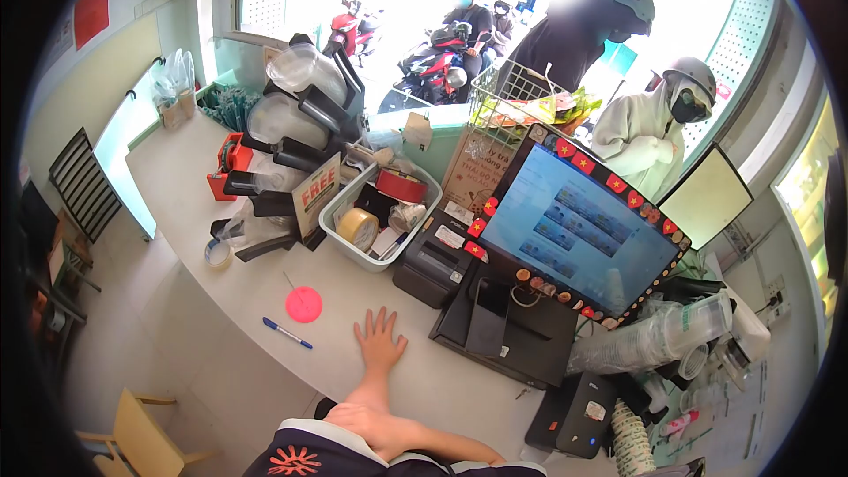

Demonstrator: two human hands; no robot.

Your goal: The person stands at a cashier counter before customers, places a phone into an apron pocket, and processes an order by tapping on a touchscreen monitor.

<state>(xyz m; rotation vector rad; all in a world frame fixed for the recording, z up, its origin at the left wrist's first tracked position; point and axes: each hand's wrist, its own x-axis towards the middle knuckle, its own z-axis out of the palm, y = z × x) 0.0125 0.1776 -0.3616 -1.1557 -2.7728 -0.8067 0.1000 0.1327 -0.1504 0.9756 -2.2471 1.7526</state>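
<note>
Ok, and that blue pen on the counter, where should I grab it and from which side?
Probably best at the middle of the blue pen, pinched across its narrow barrel from above, with the left hand coming over from the right. It lies flat and slanted on the counter, and the pink disc sits close on its far side.

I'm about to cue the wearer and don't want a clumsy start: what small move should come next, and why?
I'd probably lift the right hand off the left forearm first. It appears to rest across it, which could hamper that arm, while the left hand lies spread on the counter, apparently holding nothing.
</note>
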